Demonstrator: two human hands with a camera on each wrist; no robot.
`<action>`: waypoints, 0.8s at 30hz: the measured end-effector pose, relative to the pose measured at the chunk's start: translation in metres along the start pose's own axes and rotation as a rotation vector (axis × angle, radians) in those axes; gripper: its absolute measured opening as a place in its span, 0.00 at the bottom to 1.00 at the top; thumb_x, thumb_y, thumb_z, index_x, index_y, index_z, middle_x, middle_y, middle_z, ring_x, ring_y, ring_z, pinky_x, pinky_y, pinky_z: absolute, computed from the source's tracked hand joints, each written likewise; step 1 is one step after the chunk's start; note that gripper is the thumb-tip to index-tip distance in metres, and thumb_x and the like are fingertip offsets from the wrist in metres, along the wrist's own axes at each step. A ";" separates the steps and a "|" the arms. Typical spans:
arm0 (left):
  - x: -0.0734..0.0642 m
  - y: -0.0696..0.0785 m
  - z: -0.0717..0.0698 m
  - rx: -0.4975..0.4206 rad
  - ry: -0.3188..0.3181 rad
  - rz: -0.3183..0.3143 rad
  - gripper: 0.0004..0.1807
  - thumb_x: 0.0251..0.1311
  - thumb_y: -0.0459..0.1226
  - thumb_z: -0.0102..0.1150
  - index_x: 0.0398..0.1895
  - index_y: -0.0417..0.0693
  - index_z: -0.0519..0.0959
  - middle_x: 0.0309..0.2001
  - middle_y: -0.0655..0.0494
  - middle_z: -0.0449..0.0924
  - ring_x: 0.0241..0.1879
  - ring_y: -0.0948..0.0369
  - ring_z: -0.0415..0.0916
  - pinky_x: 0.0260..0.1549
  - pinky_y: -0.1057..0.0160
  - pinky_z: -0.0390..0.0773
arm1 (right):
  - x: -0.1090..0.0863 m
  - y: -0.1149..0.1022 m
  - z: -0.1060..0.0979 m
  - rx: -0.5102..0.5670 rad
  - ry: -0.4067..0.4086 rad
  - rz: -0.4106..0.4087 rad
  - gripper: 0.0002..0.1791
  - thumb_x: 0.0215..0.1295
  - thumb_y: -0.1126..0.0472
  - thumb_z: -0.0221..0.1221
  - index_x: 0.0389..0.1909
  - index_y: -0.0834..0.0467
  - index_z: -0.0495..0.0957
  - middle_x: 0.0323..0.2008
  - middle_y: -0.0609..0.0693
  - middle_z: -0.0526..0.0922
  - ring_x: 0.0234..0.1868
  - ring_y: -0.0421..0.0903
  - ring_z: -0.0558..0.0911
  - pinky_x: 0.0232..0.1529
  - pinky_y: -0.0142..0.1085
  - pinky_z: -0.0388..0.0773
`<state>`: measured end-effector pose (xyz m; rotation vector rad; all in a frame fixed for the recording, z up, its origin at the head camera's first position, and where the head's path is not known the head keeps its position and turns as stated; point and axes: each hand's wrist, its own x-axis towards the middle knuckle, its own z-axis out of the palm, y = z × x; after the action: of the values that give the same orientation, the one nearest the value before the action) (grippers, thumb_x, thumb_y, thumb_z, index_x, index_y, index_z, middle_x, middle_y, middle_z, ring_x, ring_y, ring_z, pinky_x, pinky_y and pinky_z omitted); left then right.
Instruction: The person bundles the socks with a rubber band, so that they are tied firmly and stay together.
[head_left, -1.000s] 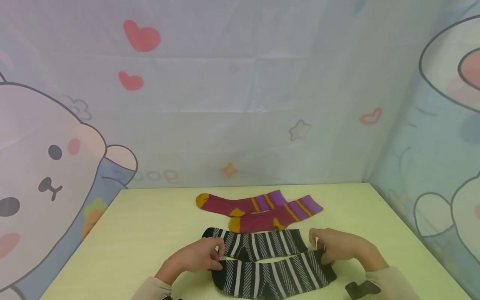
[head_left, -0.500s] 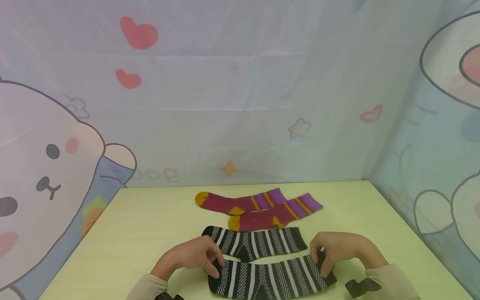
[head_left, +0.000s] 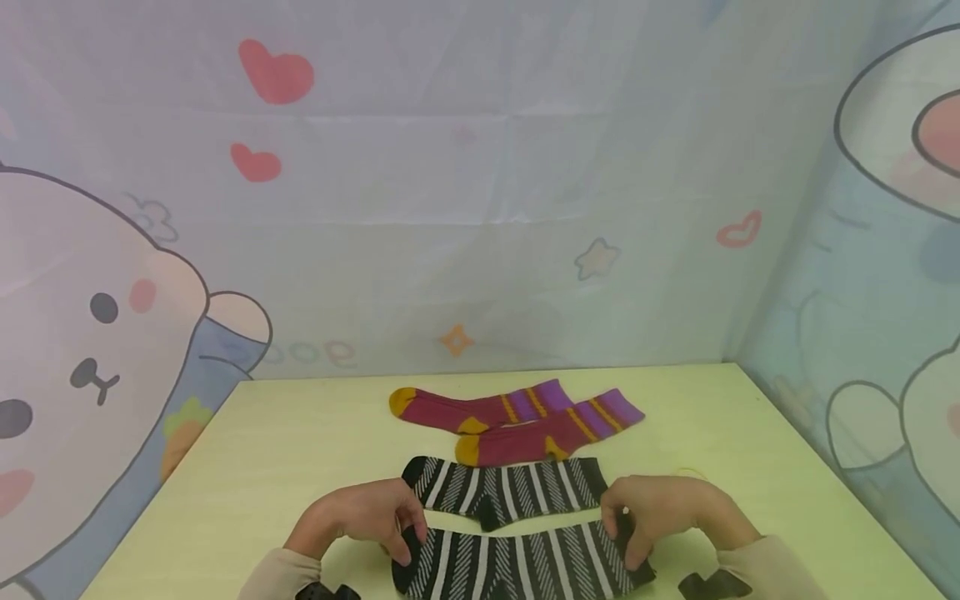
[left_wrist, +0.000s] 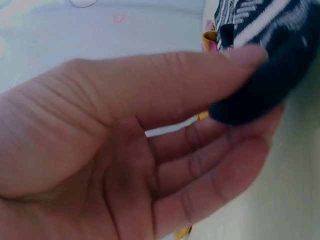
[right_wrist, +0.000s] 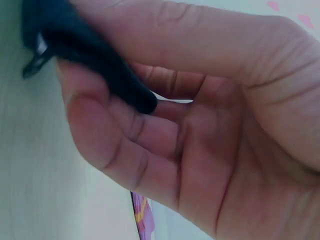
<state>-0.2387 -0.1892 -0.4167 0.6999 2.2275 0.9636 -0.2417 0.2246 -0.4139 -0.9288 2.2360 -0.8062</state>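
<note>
A black sock (head_left: 517, 562) with white and grey stripes lies crosswise at the table's front, its lower part cut off by the head view's edge. My left hand (head_left: 372, 518) pinches its dark toe end; the left wrist view shows the black toe (left_wrist: 260, 95) between thumb and fingers. At the other end my right hand (head_left: 660, 512) pinches the dark cuff, and the right wrist view has that black cuff (right_wrist: 95, 60) between thumb and fingers. Just behind lies a matching striped sock (head_left: 517, 490), flat and untouched by either hand.
Farther back, two maroon socks lie overlapping, a rear one (head_left: 457, 410) and a front one (head_left: 517, 442), with mustard toes and heels and purple striped cuffs. They rest on a pale yellow table (head_left: 300, 442). A printed cloth backdrop (head_left: 420, 250) rises behind and at both sides.
The front striped sock has shifted left and toward me with both hands. My left hand has taken a pinch on its toe end. The other socks have stayed put.
</note>
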 end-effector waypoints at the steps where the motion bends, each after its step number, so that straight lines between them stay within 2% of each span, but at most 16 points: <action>1: 0.000 0.000 0.001 0.005 0.008 -0.011 0.12 0.46 0.20 0.72 0.32 0.42 0.85 0.25 0.54 0.80 0.24 0.63 0.71 0.26 0.66 0.76 | 0.001 0.000 0.002 -0.022 0.004 0.005 0.17 0.45 0.68 0.75 0.31 0.53 0.78 0.33 0.38 0.77 0.29 0.33 0.71 0.33 0.31 0.75; 4: 0.001 -0.001 0.002 0.019 0.027 -0.031 0.12 0.46 0.20 0.72 0.31 0.42 0.85 0.24 0.55 0.79 0.24 0.62 0.72 0.26 0.65 0.78 | 0.003 -0.002 0.007 -0.056 0.012 0.018 0.18 0.42 0.69 0.76 0.30 0.53 0.77 0.32 0.37 0.76 0.32 0.34 0.71 0.34 0.32 0.74; 8: 0.003 -0.001 0.003 0.084 0.050 -0.027 0.11 0.45 0.23 0.75 0.30 0.44 0.85 0.24 0.57 0.77 0.24 0.63 0.70 0.26 0.65 0.75 | 0.006 -0.003 0.013 -0.118 0.025 0.020 0.19 0.40 0.69 0.77 0.28 0.51 0.77 0.31 0.35 0.75 0.32 0.33 0.71 0.35 0.31 0.73; 13: 0.004 -0.002 0.005 0.172 0.080 -0.031 0.11 0.43 0.26 0.77 0.28 0.46 0.85 0.23 0.59 0.76 0.25 0.62 0.67 0.27 0.65 0.69 | 0.009 -0.004 0.018 -0.168 0.040 0.099 0.20 0.40 0.69 0.78 0.27 0.50 0.76 0.28 0.36 0.75 0.27 0.33 0.73 0.30 0.31 0.73; 16: 0.003 -0.002 0.006 0.181 0.091 -0.037 0.12 0.43 0.25 0.77 0.29 0.46 0.85 0.23 0.59 0.75 0.25 0.62 0.67 0.26 0.65 0.69 | 0.010 -0.005 0.020 -0.172 0.058 0.139 0.20 0.39 0.70 0.78 0.26 0.51 0.76 0.27 0.38 0.75 0.23 0.34 0.75 0.27 0.31 0.73; 19: 0.002 -0.002 0.005 0.202 0.106 -0.030 0.13 0.42 0.24 0.77 0.29 0.46 0.85 0.22 0.58 0.74 0.24 0.62 0.67 0.25 0.65 0.69 | 0.011 -0.007 0.021 -0.175 0.069 0.144 0.20 0.38 0.71 0.77 0.26 0.51 0.76 0.25 0.39 0.75 0.20 0.35 0.75 0.26 0.31 0.74; 24: 0.001 -0.002 0.005 0.217 0.134 -0.029 0.14 0.40 0.23 0.77 0.29 0.45 0.84 0.26 0.56 0.76 0.26 0.60 0.69 0.26 0.63 0.72 | 0.012 -0.007 0.021 -0.198 0.066 0.135 0.21 0.37 0.70 0.77 0.26 0.51 0.76 0.25 0.38 0.75 0.21 0.34 0.73 0.26 0.31 0.73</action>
<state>-0.2364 -0.1872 -0.4215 0.7141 2.4788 0.7826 -0.2313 0.2048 -0.4259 -0.8391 2.4407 -0.5702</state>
